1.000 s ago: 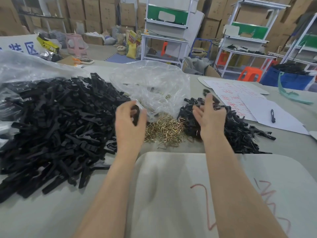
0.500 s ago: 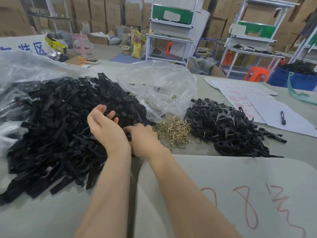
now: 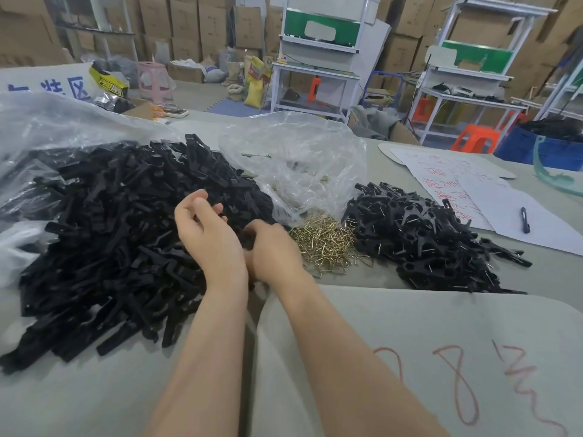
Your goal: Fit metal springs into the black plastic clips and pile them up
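Note:
A big heap of loose black plastic clip pieces [image 3: 110,231] covers the left of the table. A small heap of brass-coloured metal springs [image 3: 325,244] lies in the middle. To its right is a pile of assembled black clips [image 3: 426,241] with spring wires showing. My left hand [image 3: 205,238] hovers cupped over the right edge of the big heap, fingers apart, nothing visible in it. My right hand [image 3: 271,253] is close beside it, knuckles up and fingers curled down into the heap's edge. Whatever it grips is hidden.
A crumpled clear bag [image 3: 299,165] lies behind the springs, and a larger clear bag [image 3: 47,121] sits behind the big heap. Paper sheets [image 3: 504,209] with a pen [image 3: 524,219] lie far right. A grey board with red writing [image 3: 410,357] lies in front.
A second ago my right hand was at the assembled pile; it has crossed left to the big heap's edge. My left hand opened and moved slightly left over the heap.

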Demonstrator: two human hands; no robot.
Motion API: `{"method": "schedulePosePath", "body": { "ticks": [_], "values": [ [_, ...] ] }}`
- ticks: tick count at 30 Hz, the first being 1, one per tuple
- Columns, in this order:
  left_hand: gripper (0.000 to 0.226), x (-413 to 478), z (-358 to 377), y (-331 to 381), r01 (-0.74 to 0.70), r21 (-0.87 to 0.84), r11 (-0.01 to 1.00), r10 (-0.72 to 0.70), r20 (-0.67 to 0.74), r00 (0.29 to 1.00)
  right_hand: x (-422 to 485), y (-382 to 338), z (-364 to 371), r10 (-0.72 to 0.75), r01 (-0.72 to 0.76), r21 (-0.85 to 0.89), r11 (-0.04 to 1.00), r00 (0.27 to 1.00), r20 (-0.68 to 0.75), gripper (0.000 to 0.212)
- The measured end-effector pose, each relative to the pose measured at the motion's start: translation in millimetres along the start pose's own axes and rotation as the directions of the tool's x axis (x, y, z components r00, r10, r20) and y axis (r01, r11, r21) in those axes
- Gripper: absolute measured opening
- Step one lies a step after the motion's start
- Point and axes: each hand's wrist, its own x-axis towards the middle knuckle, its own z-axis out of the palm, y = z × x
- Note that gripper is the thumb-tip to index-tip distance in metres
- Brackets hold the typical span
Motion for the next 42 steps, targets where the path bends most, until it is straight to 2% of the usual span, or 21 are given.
{"method": "schedulePosePath", "body": {
  "ticks": [3, 5, 8, 9, 10, 12, 15, 18, 20, 23, 26, 28, 30, 31, 34, 36, 39, 42],
  "values": [
    [0.014, -3, 4, -4, -0.034, 0.141, 0.989, 0.009, 0.174, 0.985, -4, 17, -22, 0.088, -0.03, 0.314, 0.949, 0.981, -0.17, 0.038],
    [0.012, -11, 8, -7, 0.01, 0.239, 0.971, -0.102, 0.375, 0.921, -9, 32, -38, 0.122, 0.016, 0.47, 0.883, 0.958, -0.26, 0.03],
    [0.015, -28, 14, -11, 0.08, 0.364, 0.928, -0.313, 0.647, 0.695, -21, 51, -50, 0.073, 0.066, 0.383, 0.921, 0.939, -0.336, 0.032],
    [0.012, -33, 15, -12, 0.058, 0.39, 0.919, -0.333, 0.688, 0.644, -24, 57, -50, 0.055, 0.058, 0.331, 0.942, 0.946, -0.32, 0.037],
    [0.008, -36, 15, -14, 0.011, 0.414, 0.91, -0.328, 0.703, 0.631, -26, 62, -49, 0.037, 0.051, 0.288, 0.956, 0.956, -0.292, 0.043],
    [0.005, -36, 17, -17, -0.071, 0.46, 0.885, -0.303, 0.684, 0.664, -30, 68, -46, -0.002, 0.058, 0.24, 0.969, 0.974, -0.227, 0.05],
    [0.004, -32, 15, -21, -0.06, 0.487, 0.872, -0.309, 0.64, 0.704, -32, 74, -44, -0.031, 0.079, 0.254, 0.964, 0.982, -0.187, 0.046],
    [0.005, -29, 13, -24, -0.051, 0.492, 0.869, -0.32, 0.639, 0.7, -28, 79, -42, 0.05, 0.036, 0.421, 0.907, 0.98, -0.193, 0.022],
    [0.007, -27, 13, -27, -0.073, 0.497, 0.865, -0.299, 0.627, 0.719, -26, 81, -38, 0.089, 0.018, 0.444, 0.896, 0.971, -0.22, 0.012],
    [0.01, -25, 13, -30, -0.146, 0.522, 0.84, -0.25, 0.611, 0.751, -25, 83, -29, 0.12, 0.019, 0.448, 0.894, 0.953, -0.279, 0.018],
    [0.008, -26, 11, -28, -0.18, 0.541, 0.821, -0.255, 0.631, 0.732, -28, 83, -22, 0.102, 0.06, 0.39, 0.919, 0.918, -0.382, 0.03],
    [0.009, -26, 10, -28, -0.266, 0.578, 0.771, -0.222, 0.636, 0.739, -30, 80, -21, 0.096, 0.084, 0.349, 0.933, 0.879, -0.468, 0.039],
    [0.008, -25, 8, -26, -0.341, 0.581, 0.739, -0.15, 0.635, 0.758, -31, 78, -21, 0.124, 0.095, 0.41, 0.907, 0.87, -0.477, 0.033],
    [0.006, -25, 8, -25, -0.354, 0.554, 0.754, -0.119, 0.644, 0.755, -31, 79, -20, 0.126, 0.105, 0.434, 0.895, 0.873, -0.472, 0.027],
    [0.018, -30, 10, -21, -0.326, 0.446, 0.833, -0.126, 0.728, 0.674, -31, 82, -18, 0.047, 0.15, 0.347, 0.926, 0.865, -0.5, 0.014],
    [0.016, -34, 12, -20, -0.334, 0.441, 0.833, -0.165, 0.774, 0.611, -30, 84, -17, -0.006, 0.17, 0.275, 0.946, 0.86, -0.51, 0.01],
    [0.009, -34, 13, -22, -0.384, 0.489, 0.783, -0.152, 0.749, 0.645, -30, 82, -16, -0.013, 0.156, 0.237, 0.959, 0.859, -0.513, 0.011],
    [0.005, -35, 14, -23, -0.416, 0.517, 0.748, -0.12, 0.722, 0.682, -31, 80, -16, -0.082, 0.196, 0.182, 0.964, 0.864, -0.497, 0.012]
  ]
}}
